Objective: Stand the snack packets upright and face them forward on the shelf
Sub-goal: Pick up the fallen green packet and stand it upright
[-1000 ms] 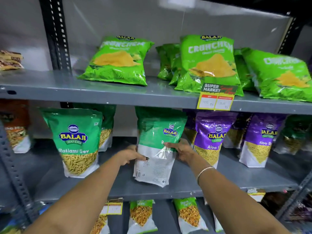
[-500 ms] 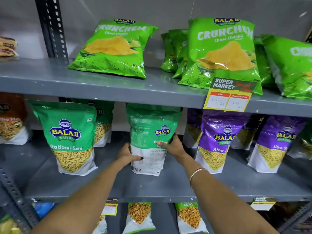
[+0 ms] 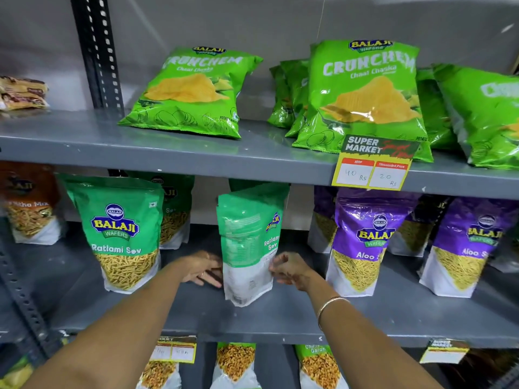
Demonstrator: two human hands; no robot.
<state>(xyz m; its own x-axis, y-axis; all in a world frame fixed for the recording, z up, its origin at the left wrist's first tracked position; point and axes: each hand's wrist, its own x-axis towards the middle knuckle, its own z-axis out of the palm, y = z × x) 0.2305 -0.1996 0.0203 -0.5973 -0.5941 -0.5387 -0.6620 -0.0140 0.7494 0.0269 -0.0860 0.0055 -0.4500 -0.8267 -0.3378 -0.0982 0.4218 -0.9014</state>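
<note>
Nearest the camera, two bare forearms reach up from the bottom edge toward the grey metal middle shelf (image 3: 280, 318). A thin gold bangle (image 3: 328, 306) circles the right wrist. The left hand (image 3: 202, 269) lies with fingers extended against the lower left edge of a green-and-white stand-up snack pouch (image 3: 248, 242), touching it rather than gripping it. The right hand (image 3: 289, 268) is loosely curled just beside the pouch's right edge; whether it pinches the pouch cannot be told. The pouch stands upright at the centre of the middle shelf, turned so its printed back panel shows most and only a sliver of the front, reading "Ratlami Sev" under a Balaji logo, shows at its 3 o'clock side.

At the pouch's 9 o'clock stands a forward-facing green pouch (image 3: 120, 234) reading "BALAJI WAFERS Ratlami Sev". At 3 o'clock stand purple Balaji pouches (image 3: 365, 240) reading "Aloo S", the rest cut off. At far left sits an orange pouch (image 3: 28, 203), blurred, ending in "Mix".

On the upper shelf edge, at 1 o'clock, hangs a yellow price tag (image 3: 373, 164): "SUPER MARKET", "MRP 40 Rs", "Discounted Price 20 Rs". Behind it, bright green foil bags (image 3: 365, 94) read "BALAJI WAFERS CRUNCHEM Chaat Chaska"; another (image 3: 191, 91) leans back at 11 o'clock.
</note>
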